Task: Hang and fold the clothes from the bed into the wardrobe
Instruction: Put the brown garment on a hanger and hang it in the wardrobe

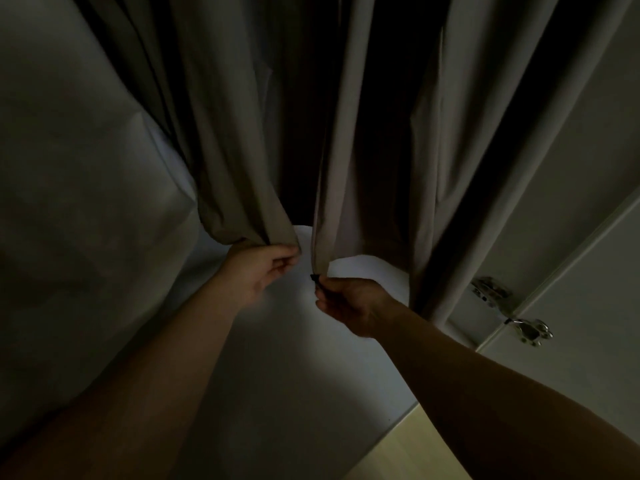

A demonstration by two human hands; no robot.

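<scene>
In mid-frame the left hand [263, 268] and right hand [349, 303] are each pinching a bottom edge of the hanging coat [225, 133], seemingly soft, light and limp, best gripped at its hems.

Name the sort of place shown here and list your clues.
Probably the inside of a wardrobe: a beige garment hangs down, metal hinges sit on a white door at the right, and wood floor shows below.
</scene>
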